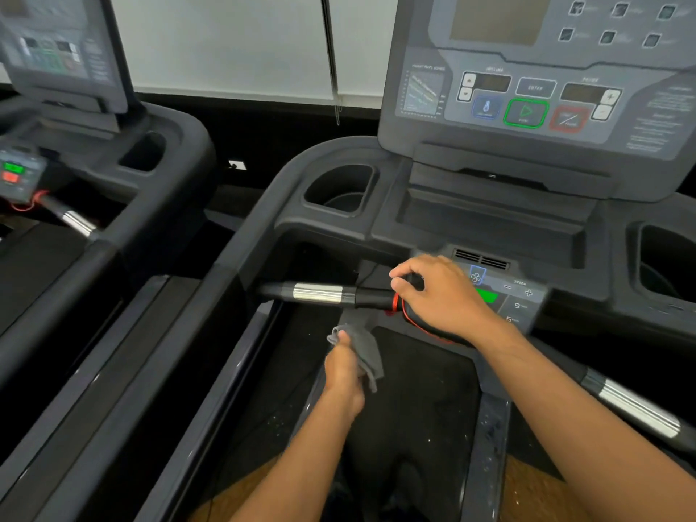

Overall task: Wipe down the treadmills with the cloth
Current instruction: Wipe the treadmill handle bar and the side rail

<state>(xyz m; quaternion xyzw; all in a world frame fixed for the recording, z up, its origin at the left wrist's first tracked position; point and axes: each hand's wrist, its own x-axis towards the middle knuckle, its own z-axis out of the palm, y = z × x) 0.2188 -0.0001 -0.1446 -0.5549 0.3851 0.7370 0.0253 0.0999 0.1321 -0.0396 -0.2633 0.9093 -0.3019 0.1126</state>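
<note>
Two bare forearms reach forward from the bottom edge over a dark treadmill belt [414,408]. The left hand [344,374] is closed around one grey cloth [363,350], bunched in the fist, with a loose corner hanging to the right. The cloth is held in the air just below the left grip bar [320,293], apart from it.

The right hand [442,295] sits a little farther on, its fingers curled narrowly at the inner end of that bar, where a red cord [408,320] loops from the bar and runs under the wrist. I cannot tell whether the fingers pinch the cord or the bar itself. The hand partly covers a small control pad [521,295] with a green button and speed keys.

A second grip bar [636,406], also with a silver band, angles out at the right.

Beyond the hands, the near treadmill [263,227] has two cup holders, one on each side of a centre tray, and above them a grey console [527,103] with one green-ringed and one red-ringed button.

Two treadmills show in all. The second treadmill [124,205] stands to the left, blurred, with its own console, a cup holder and one silver-banded bar. White blinds [233,43] hang behind both.
</note>
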